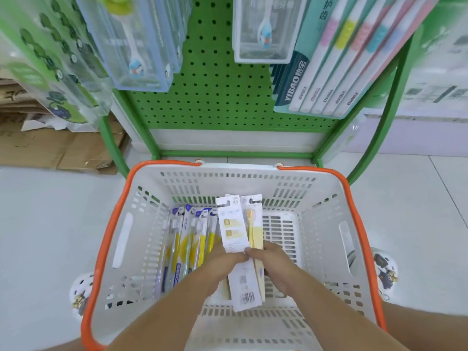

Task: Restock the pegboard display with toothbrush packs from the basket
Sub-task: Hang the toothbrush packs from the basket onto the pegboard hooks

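A white plastic basket point(152, 249) with orange handles stands on the floor under a green pegboard point(215, 92). Inside the basket, both hands hold a small stack of white and yellow toothbrush packs point(234, 224), their hang tabs pointing toward the pegboard. My left hand point(222, 264) grips the stack from the left. From the right side, my right hand point(272, 262) grips the same stack. Several blue and yellow toothbrush packs point(187, 239) lie in the basket's left part.
Packs hang on the pegboard: clear child toothbrush boxes point(136, 41) at upper left and centre point(263, 29), a teal multi-brush pack point(336, 62) at right. Flattened cardboard point(50, 148) lies on the floor at left. White floor tiles surround the basket.
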